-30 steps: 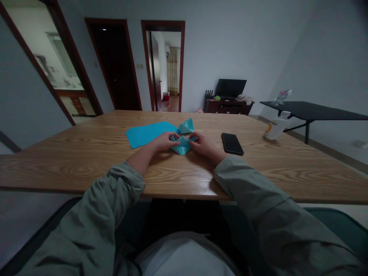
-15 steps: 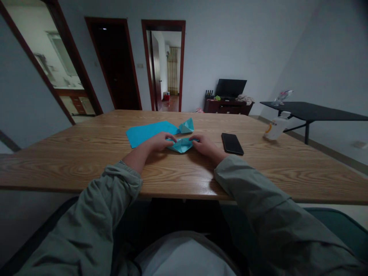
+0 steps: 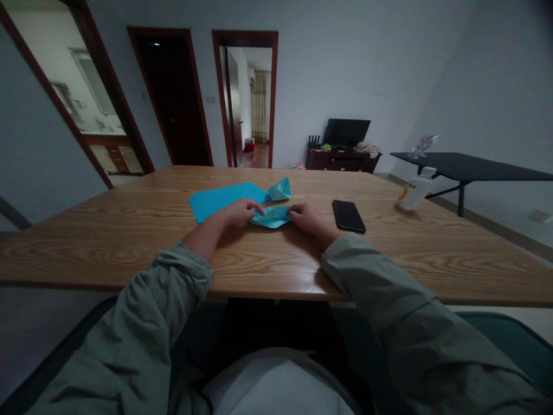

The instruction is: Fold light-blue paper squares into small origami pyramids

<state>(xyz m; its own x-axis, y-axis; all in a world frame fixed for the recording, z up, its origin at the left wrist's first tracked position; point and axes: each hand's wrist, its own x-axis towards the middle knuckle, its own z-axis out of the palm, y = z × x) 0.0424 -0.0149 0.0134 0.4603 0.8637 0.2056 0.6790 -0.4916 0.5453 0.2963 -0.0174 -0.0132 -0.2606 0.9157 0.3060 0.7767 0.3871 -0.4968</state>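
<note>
A: Quick one, hands first?
B: Left hand [image 3: 239, 212] pinches the left end of the folded paper [image 3: 271, 218]; right hand [image 3: 307, 218] pinches the right end. Thumb placement underneath, can't tell.
A: Where's the paper?
B: Between the two hands, low at the near-middle of the desk [image 3: 268, 259]. Whether it rests fully on the wood or is lifted a bit, can't tell. Long and low, middle creases showing.
A: Around it?
B: Folded piece [image 3: 280, 190] just behind, standing up in a peak. Flat blue sheet [image 3: 224, 200] behind and left, near the left hand. Phone [image 3: 348, 215] off to the right, apart from the right hand.
A: Step, your read?
B: Shaping the folds by both ends, I'd judge.
A: How to do it well?
B: Same grip height each side, even light tension outward. Let the existing creases lead; don't force new ones. Thin paper probably tears at the fold tips if one side pulls harder.
A: Anything else?
B: Use the desk as backing, press creases with a fingertip, keep the middle lined up. Elbows low, and mind the piece behind; knuckles could nudge it.
</note>
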